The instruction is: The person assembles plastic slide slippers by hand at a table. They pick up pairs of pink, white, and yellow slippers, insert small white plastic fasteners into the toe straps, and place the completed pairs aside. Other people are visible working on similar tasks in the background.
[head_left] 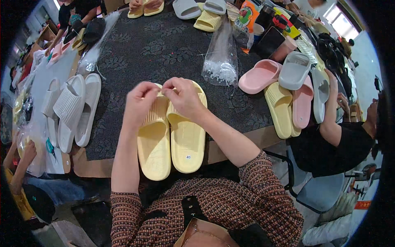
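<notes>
A pair of pale yellow slide slippers lies side by side before me, toes pointing away: the left slipper [154, 152] and the right slipper [188, 148], which has a small round white sticker at its heel. Over the left slipper's ribbed strap, my left hand [141, 103] is closed in a pinch. My right hand [185, 98] pinches too, above the right slipper's strap, its fingertips close to those of the left. Whatever sits between the fingertips is too small to make out. Both hands cover part of the straps and toes.
A dark patterned cloth [140, 45] covers the table. At left stand grey slippers [70, 105]. To the right lie a pink slipper [259, 76], a yellow slipper [279, 109] and a grey slipper [294, 70]. A clear bag [221, 61] holds small white pieces. Other people work around the table.
</notes>
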Tool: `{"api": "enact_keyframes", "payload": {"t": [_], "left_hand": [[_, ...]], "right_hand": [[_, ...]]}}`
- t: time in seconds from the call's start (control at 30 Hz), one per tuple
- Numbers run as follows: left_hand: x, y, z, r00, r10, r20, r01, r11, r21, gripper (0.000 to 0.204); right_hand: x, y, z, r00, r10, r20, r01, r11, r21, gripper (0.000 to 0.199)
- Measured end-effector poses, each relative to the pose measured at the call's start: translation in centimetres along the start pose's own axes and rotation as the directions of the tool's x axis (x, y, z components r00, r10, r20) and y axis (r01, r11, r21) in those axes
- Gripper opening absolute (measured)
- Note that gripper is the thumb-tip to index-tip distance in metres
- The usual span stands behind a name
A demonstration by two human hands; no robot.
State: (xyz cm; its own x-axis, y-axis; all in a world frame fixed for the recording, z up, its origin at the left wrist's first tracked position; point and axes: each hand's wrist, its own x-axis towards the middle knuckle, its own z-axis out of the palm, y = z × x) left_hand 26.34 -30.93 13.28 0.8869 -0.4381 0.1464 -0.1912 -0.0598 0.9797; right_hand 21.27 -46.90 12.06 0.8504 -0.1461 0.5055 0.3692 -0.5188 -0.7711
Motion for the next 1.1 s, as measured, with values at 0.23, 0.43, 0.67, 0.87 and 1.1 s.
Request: {"api": "enact_keyframes", "payload": {"t": [0.23, 0.43, 0.67, 0.87, 1.1], "left_hand": [[0.5, 0.1, -1.0, 0.976, -0.051, -0.212, -0.034, 0.925, -0.379, 0.007], [0.0, 0.1, 0.1, 0.999, -0.007, 0.032, 0.007, 1.000, 0.010, 0.008], [0.6, 0.1, -1.5, 0.969, -0.084, -0.232, -0.047, 0.859, -0.510, 0.007], [0.7, -1.2, -2.7, 0.970, -0.044, -0.241, -0.041, 0.940, -0.337, 0.011], [1.2, -2.8, -4.5, 0.935, -0.090, -0.342, -0.008, 0.961, -0.276, 0.019]], "right_hand": [[0.0, 0.0, -0.1, 0.993, 0.110, 0.053, -0.115, 0.987, 0.115, 0.009], [-0.1, 0.5, 0.3, 0.996, 0.077, 0.041, -0.082, 0.984, 0.159, 0.009], [0.1, -0.6, -0.6, 0.997, 0.083, -0.004, -0.083, 0.995, 0.059, 0.009], [0.5, -1.9, -2.5, 0.965, -0.211, -0.156, 0.187, 0.970, -0.157, 0.019], [-3.3, -10.6, -7.3, 0.757, 0.002, 0.653, 0.160, 0.969, -0.189, 0.028]]}}
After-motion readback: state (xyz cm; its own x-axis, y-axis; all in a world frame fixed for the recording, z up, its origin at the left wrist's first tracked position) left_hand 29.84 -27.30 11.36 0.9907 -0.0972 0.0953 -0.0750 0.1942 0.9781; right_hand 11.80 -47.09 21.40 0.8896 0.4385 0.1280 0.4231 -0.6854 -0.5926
